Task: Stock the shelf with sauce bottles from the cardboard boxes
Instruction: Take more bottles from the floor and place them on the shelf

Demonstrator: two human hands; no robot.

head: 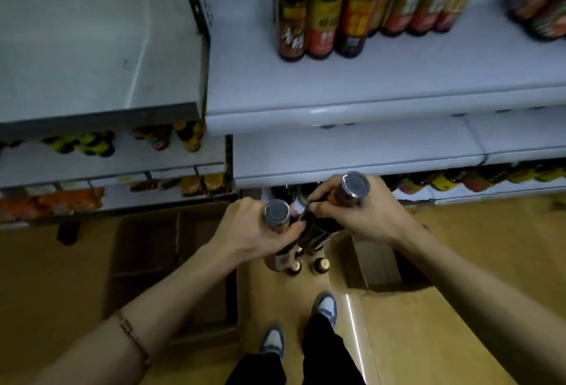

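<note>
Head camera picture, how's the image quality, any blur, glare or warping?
Head view: dim overall; labels on the shelved bottles smear with motion blur, unreadable; the white shelf edges bow from wide-angle distortion; a bright glare streak runs along the floor; both hands, left and right, and their bottle caps look fairly sharp.
</note>
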